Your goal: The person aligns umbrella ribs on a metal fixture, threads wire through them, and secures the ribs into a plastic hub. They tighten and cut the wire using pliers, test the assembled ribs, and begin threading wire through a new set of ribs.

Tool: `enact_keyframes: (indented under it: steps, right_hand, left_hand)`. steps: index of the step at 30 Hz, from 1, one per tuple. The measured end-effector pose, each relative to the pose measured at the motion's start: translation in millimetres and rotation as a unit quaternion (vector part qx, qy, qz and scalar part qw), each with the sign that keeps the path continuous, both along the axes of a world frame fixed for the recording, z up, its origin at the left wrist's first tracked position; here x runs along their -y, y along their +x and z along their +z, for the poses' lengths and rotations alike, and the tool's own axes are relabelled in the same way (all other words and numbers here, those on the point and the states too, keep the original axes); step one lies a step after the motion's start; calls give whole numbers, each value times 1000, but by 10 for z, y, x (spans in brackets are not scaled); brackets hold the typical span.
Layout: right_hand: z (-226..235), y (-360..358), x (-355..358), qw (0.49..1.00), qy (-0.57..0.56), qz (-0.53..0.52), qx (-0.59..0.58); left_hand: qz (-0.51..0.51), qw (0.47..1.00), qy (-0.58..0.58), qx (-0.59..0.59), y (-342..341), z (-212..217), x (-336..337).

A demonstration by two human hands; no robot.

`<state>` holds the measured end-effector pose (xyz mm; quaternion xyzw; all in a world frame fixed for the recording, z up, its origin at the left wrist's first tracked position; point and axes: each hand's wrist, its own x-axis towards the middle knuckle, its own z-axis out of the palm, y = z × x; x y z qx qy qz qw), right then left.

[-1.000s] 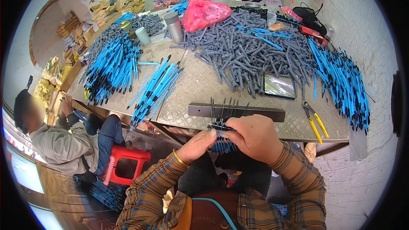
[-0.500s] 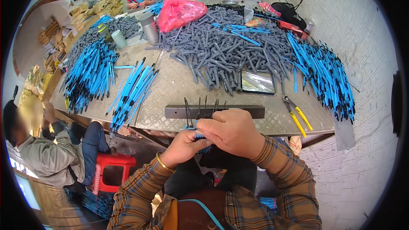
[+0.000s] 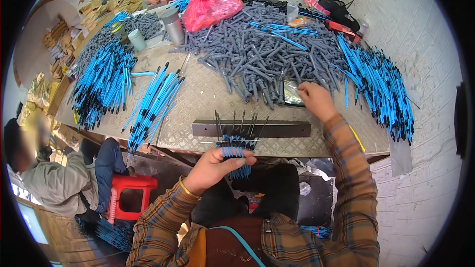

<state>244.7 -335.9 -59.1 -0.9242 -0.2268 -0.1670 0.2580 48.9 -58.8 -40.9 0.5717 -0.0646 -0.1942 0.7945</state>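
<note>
My left hand [image 3: 213, 166] is closed around a bundle of thin blue sticks [image 3: 240, 172] at the table's near edge. Black ends and several longer dark rods stick up from the bundle. Across it, just above my fingers, lies a thin silvery wire or needle [image 3: 213, 142]. My right hand [image 3: 317, 101] reaches out to a shallow black-rimmed tray [image 3: 291, 89] with shiny contents. Its fingers are pinched together at the tray's right side; whether anything is between them cannot be made out. Behind the bundle a dark metal bar [image 3: 287, 129] lies on the table.
Grey plastic pieces [image 3: 247, 52] heap up beyond the tray. Blue stick piles lie left [image 3: 101, 76] and right [image 3: 381, 89], with a smaller pile [image 3: 156, 106] nearer. Yellow-handled pliers [image 3: 357, 138] are partly behind my right forearm. One person sits left beside a red stool [image 3: 131, 183]; others are across the table.
My right hand has left the bundle and moved right and away to the tray. The left hand still grips the bundle, where the silvery wire now shows across it.
</note>
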Motion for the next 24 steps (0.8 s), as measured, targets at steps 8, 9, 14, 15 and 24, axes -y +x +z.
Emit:
enact_keyframes:
  steps: [8, 9, 14, 15, 24]
  right_hand:
    - [-113, 251, -39, 989, -143, -40, -27]
    - [-117, 255, -38, 992, -125, -26, -16]
    - [-5, 176, -8, 994, -109, -27, -15]
    - [24, 118, -46, 999, -55, -3, 0]
    - [712, -1254, -507, 941, 136, 261, -170]
  left_hand:
    - [-2, 1000, -11, 2, -51, 10, -97]
    - [-1, 1000, -10, 1, -51, 12, -92]
    - [4, 1000, 21, 14, -4, 51, -31]
    - [9, 999, 29, 10, 6, 55, -17]
    - [28, 999, 33, 24, -24, -37, -59]
